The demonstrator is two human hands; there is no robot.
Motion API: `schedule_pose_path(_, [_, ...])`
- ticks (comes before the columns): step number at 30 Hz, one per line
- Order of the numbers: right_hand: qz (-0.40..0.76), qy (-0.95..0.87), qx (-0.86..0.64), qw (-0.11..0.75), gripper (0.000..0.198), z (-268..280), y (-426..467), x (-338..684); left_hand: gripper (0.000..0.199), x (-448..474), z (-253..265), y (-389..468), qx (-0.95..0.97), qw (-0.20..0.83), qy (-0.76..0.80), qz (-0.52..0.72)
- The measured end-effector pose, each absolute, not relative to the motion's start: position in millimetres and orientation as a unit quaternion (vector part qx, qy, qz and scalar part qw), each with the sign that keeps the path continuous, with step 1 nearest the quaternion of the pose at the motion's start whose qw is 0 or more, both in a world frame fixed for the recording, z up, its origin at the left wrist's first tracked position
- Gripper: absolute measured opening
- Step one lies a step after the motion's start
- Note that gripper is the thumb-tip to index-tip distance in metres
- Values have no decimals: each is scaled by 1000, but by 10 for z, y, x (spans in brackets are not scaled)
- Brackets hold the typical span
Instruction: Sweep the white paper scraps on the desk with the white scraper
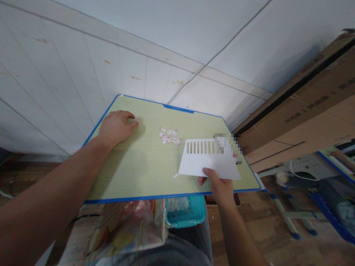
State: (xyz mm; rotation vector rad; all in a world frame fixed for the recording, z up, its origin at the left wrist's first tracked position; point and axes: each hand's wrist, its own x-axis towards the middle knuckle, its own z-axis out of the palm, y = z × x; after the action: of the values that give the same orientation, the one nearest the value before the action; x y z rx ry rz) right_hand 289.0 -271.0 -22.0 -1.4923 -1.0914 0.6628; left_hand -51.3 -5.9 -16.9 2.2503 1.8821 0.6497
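My right hand [219,185] grips the near edge of a white card [211,161] that has a row of slots cut along its far side. The card is raised over the right part of the pale green tabletop [135,166]. On the left of the tabletop rests my left hand [118,127], fingers loosely curved and apart, with nothing in it. Between the hands lies a small pile of pink and white pieces [169,136]. One small white piece [175,175] sits by itself near the card's lower left corner. A blurred-out patch hides what is behind the card's right end.
Below the table's front edge are a turquoise bin [186,218] with whitish contents and a patterned bag [127,228] with pink material. Large cardboard boxes [306,102] lean at the right. A cable [221,51] runs down the white wall behind. Another desk frame [297,214] stands at right.
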Motion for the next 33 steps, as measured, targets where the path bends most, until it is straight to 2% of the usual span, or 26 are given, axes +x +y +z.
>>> schedule_pose_path(3, [290, -481, -633, 532, 42, -240, -2695, 2900, 63, -517, -172, -58, 746, 67, 626, 218])
schedule_pose_path(9, [243, -468, -646, 552, 44, -258, -2722, 2949, 62, -510, -156, -67, 742, 69, 629, 219])
schedule_pose_path(20, [310, -423, -640, 561, 31, -266, -2806, 3073, 62, -494, -109, -105, 739, 74, 632, 221])
schedule_pose_path(27, [302, -444, -629, 562, 39, -301, -2795, 3038, 60, -501, -134, -91, 739, 79, 630, 225])
schedule_pose_path(33, [321, -433, -630, 558, 34, -303, -2809, 3034, 57, -514, -148, -83, 744, 84, 622, 232])
